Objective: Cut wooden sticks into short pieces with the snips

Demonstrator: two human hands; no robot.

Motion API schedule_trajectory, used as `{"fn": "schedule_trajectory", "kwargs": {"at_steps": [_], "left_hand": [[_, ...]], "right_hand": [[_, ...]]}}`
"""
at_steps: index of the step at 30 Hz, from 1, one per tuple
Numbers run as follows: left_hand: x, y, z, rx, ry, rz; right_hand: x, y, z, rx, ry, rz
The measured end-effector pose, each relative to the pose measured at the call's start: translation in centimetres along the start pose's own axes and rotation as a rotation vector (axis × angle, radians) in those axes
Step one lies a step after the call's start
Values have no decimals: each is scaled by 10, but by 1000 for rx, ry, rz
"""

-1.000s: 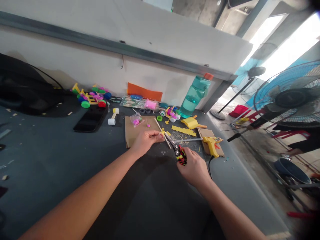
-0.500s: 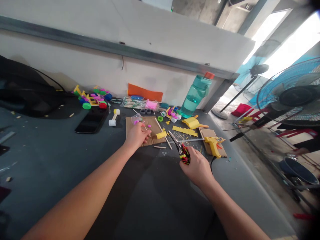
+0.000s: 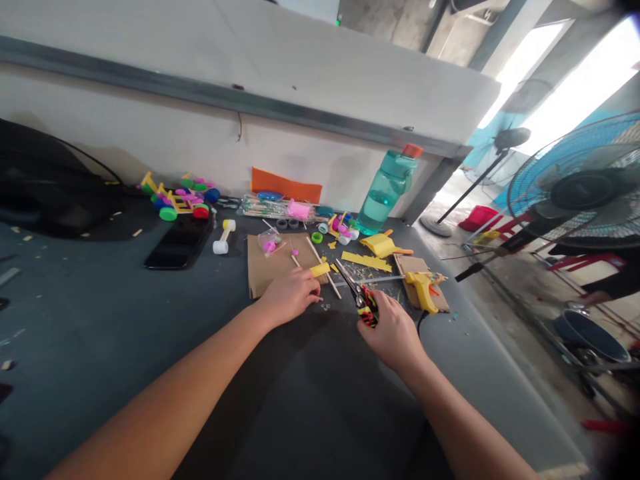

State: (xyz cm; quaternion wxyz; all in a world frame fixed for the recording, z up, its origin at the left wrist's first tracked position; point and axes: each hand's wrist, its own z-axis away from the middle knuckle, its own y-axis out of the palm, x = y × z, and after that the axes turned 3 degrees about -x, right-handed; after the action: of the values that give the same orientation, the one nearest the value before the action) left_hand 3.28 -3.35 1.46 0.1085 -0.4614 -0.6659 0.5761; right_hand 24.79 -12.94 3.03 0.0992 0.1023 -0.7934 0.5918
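My left hand (image 3: 291, 294) rests on the dark table (image 3: 310, 400) at the near edge of a brown cardboard sheet (image 3: 267, 270), its fingers curled down on a short wooden stick (image 3: 317, 298) whose tip shows past the fingertips. My right hand (image 3: 393, 331) is closed round the red, black and yellow handles of a pair of snips (image 3: 367, 312). The blades point away from me toward a yellow foam piece on a skewer (image 3: 320, 269). The two hands lie about a hand's width apart.
A yellow glue gun (image 3: 423, 291) lies right of the snips, with yellow foam scraps (image 3: 367, 261) behind. Farther back stand a teal water bottle (image 3: 387, 191), bottle caps, a colourful toy car (image 3: 176, 197), a phone (image 3: 180, 244) and a black bag (image 3: 45, 183). A fan (image 3: 575, 190) stands off the right edge.
My left hand drew back from the cardboard toward me and closed over the short stick lying on the table. My right hand with the snips barely moved.
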Motion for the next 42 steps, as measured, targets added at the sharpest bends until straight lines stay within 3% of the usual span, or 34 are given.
{"fn": "schedule_trajectory", "kwargs": {"at_steps": [3,7,10,16,22,29,31,35,42], "left_hand": [[-2,3,-2,-51,-82,156],[-8,-1,-7,-150,-298,683],[-11,-8,-9,-190,-374,1026],[-10,-11,-12,-276,-570,1376],[-12,-10,-13,-422,-557,1291],[-2,-9,-13,-579,-526,739],[0,-9,-14,-611,-511,689],[-8,-12,-14,-547,-468,862],[-31,-22,-13,-410,-475,1036]], "right_hand": [[-1,-1,-1,-9,4,-36],[-3,-4,-1,-14,39,-63],[-5,-4,-1,-14,47,-74],[-5,-2,-1,-40,16,-108],[-6,0,-3,-42,46,-185],[-12,2,-7,-73,127,-350],[-13,3,-9,-65,153,-354],[-12,5,-10,-22,228,-261],[-1,4,-5,19,116,-108]]}}
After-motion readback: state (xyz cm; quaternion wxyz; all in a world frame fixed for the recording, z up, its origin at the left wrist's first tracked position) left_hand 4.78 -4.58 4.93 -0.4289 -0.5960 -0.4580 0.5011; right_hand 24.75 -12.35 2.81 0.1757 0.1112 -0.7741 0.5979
